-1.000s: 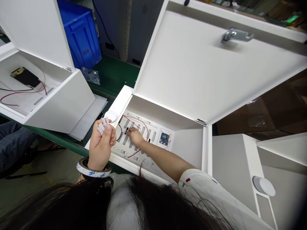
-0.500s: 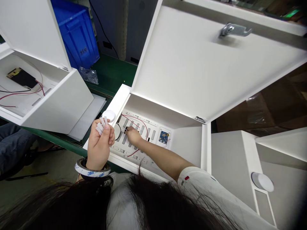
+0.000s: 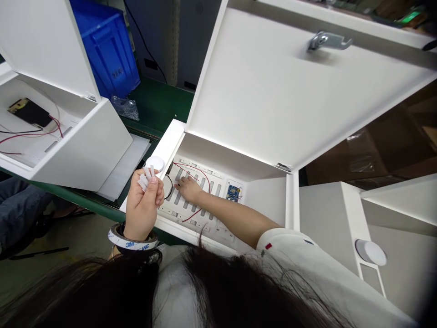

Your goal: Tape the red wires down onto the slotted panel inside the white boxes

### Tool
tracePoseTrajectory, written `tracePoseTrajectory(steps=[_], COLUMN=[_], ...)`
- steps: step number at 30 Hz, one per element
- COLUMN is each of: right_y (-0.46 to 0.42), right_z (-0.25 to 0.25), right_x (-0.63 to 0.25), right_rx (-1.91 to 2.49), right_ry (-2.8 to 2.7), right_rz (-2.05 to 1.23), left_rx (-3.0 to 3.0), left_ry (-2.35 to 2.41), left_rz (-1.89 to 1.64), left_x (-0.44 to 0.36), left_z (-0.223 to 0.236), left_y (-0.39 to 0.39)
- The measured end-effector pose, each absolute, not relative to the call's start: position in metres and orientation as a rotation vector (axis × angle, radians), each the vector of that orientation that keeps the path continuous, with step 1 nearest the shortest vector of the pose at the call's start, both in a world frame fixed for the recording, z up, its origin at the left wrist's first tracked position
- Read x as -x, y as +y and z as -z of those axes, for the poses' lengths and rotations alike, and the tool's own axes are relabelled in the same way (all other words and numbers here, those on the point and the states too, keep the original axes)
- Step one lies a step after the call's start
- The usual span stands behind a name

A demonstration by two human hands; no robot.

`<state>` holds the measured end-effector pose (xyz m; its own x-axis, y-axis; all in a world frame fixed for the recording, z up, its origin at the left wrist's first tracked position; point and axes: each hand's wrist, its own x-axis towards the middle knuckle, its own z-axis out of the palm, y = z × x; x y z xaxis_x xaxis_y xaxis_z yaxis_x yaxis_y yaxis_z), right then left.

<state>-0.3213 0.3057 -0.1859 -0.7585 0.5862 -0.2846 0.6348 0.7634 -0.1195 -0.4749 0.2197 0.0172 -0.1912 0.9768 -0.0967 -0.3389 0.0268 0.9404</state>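
Note:
My left hand pinches several short white strips beside the round white knob on the box's end. A roll of 3M tape hangs around my left wrist. Inside the open white box, my right hand rests palm down, fingers stretched out on the slotted white plate near the left wall. Whatever lies under those fingers is hidden. Red wires and a black cable run close to the hand. A blue circuit board sits farther right on the plate.
The box's raised lid carries a metal cam lock. Another open white box holding a black wired module stands left. A blue bin and clear plastic bag are behind. More white boxes stand right.
My right hand has shifted slightly left and its fingers have spread from a pinch on a small black piece. That piece no longer shows. My left hand keeps the white strips in place.

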Motion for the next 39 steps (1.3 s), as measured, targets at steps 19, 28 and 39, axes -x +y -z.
tracePoseTrajectory(steps=[19, 28, 39], right_y=[0.305, 0.291, 0.298], right_z=[0.014, -0.041, -0.081], right_x=[0.290, 0.307, 0.298], right_rx=[-1.767, -1.660, -1.563], right_ry=[2.826, 2.491, 2.727], right_rz=[1.581, 2.007, 1.439], left_rx=[-1.270, -1.646, -1.471], left_ry=[1.438, 1.405, 1.524], left_rz=[-1.059, -0.864, -0.934], left_x=[0.476, 0.473, 0.478], left_z=[-0.012, -0.012, -0.029], left_y=[0.224, 0.226, 0.225])
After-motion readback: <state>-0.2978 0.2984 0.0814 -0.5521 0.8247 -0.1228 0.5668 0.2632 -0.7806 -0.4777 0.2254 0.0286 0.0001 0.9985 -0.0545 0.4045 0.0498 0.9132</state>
